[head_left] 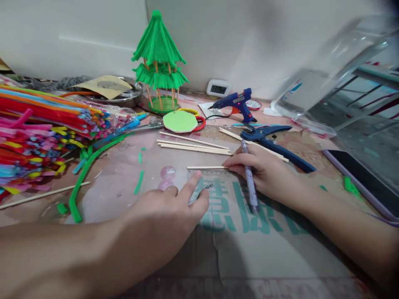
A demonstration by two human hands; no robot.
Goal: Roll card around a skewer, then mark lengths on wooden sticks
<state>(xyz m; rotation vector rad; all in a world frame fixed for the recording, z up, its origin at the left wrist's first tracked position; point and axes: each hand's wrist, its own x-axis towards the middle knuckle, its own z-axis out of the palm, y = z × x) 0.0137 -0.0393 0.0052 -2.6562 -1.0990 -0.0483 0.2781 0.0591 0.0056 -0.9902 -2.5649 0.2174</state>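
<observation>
A clear plastic ruler (215, 172) lies on the work surface. My left hand (168, 216) rests over it, index finger and thumb stretched out and apart, pressing on its left part. Along the ruler's upper edge lies a short thin wooden stick (205, 167). Its right end is between the fingertips of my right hand (258, 166), which also holds a patterned pen (250, 182) pointing up and away from me. Just beyond, several loose wooden sticks (193, 147) lie side by side. My left palm hides part of the ruler.
Behind stands a green tiered pavilion model (158, 70), with a light-green octagon (180, 121) over scissors (201, 123). A blue glue gun (233, 101), blue cutters (274, 143) and a phone (364, 178) are to the right. Colourful pipe cleaners (46, 133) pile up at left.
</observation>
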